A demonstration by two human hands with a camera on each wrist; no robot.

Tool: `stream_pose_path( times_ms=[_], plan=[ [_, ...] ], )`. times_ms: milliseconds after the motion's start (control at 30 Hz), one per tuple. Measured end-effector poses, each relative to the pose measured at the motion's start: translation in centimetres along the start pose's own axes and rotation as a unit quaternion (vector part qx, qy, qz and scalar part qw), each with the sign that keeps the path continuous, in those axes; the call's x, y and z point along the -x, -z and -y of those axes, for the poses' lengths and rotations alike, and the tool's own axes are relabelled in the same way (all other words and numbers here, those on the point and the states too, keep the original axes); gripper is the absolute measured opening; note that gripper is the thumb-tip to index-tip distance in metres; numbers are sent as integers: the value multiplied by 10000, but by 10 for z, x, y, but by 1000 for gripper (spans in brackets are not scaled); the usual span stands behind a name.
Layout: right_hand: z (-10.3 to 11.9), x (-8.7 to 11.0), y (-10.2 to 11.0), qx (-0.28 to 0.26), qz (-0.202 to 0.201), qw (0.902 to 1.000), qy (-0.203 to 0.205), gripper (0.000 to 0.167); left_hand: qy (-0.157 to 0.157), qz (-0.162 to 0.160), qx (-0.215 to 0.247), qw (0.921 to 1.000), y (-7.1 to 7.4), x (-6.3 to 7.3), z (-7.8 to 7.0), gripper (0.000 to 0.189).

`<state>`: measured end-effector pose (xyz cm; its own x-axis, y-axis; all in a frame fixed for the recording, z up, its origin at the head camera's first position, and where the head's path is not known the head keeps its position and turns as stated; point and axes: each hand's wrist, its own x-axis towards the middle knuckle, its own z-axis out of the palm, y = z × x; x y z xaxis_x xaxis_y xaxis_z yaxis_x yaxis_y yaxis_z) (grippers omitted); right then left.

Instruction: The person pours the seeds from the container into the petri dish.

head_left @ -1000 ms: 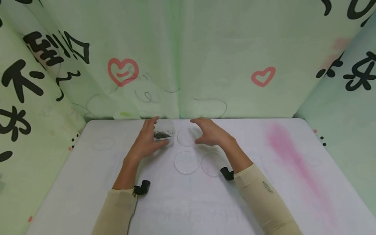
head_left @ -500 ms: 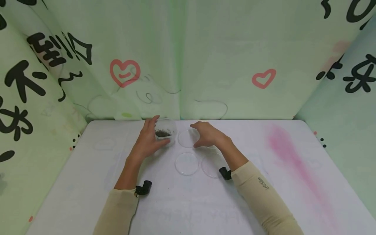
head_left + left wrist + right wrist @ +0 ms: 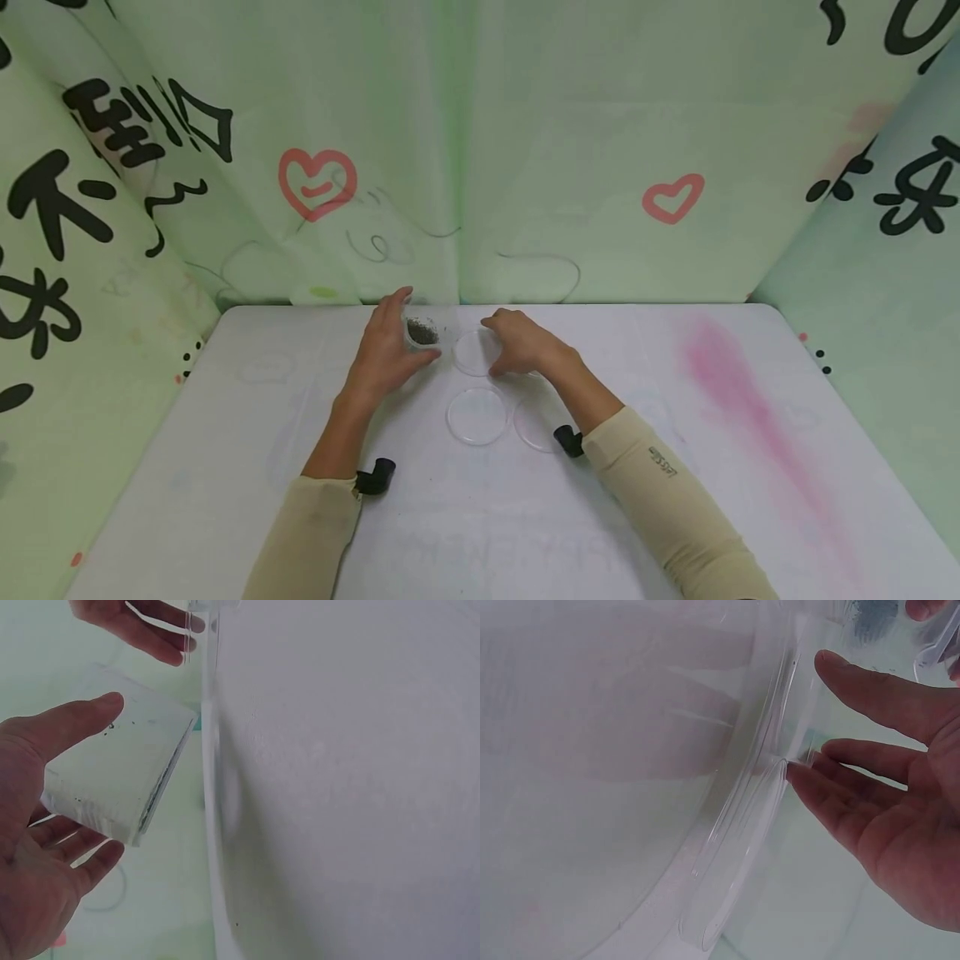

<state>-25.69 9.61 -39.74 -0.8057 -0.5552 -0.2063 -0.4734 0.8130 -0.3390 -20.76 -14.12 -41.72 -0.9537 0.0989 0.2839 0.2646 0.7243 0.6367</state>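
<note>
Left hand grips clear plastic box of dark granules; right hand, spread, three o'clock of clear round dish; slow tilt advisable.

Container: in left grip, left of back dish.
Loose bits: inside container.
Front dish: on surface, before back dish.
Right dish: right of front dish.

Curved left grip faces curved right grip.
</note>
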Motion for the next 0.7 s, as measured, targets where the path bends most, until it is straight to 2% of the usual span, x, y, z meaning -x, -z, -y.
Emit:
stream_pose_path(
  times_ms=[267, 500, 700],
  plan=[
    [3, 0, 1, 17, 95, 9999, -108, 84, -47, -175, -121, 9998, -3, -3, -6, 102],
    [4, -1, -1, -8, 231, 9995, -208, 88, -327, -350, -312, 9984, -7, -2, -6, 100],
    [4, -3, -2, 71, 156, 9997, -184, 86, -469, -412, -465, 9970, -9, -3, -9, 99]
  ],
)
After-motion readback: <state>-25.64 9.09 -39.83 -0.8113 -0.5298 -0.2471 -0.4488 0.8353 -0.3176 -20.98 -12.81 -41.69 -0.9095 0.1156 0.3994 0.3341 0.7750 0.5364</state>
